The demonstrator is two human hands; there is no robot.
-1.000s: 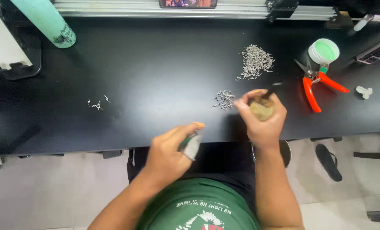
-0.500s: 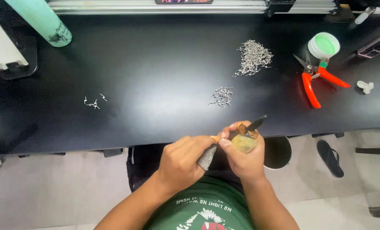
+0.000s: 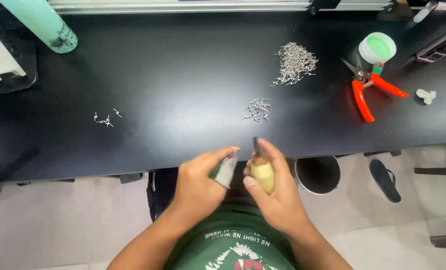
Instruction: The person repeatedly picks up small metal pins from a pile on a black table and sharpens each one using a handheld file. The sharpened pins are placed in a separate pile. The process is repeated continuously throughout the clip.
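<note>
Left hand: the left hand (image 3: 198,182) is near the front edge of the table (image 3: 183,85), over the person's lap. It pinches a small grey piece (image 3: 225,171) between thumb and fingers.
Right hand: the right hand (image 3: 275,192) is just beside the left one. It is closed around a tool (image 3: 262,172) with a pale wooden handle. A dark tip sticks up out of the handle.
Piece and tool: they are very close. I cannot tell if they touch.
Small pile: a little pile (image 3: 257,109) of shiny metal bits lies on the table, just past the hands.
Big pile: a bigger heap (image 3: 294,63) of the same bits lies farther back, to the right.
Loose bits: a few stray bits (image 3: 105,119) lie far off to the left.
Cutters: cutters (image 3: 370,90) with red handles lie on the right side.
Tub: a round green tub (image 3: 378,48) sits just behind the cutters.
Bottle: a green bottle (image 3: 45,25) is at the far left corner.
Bin: a round bin (image 3: 318,174) stands on the floor under the table edge.
Sandal: a dark sandal (image 3: 385,180) lies on the floor to the right of the bin.
</note>
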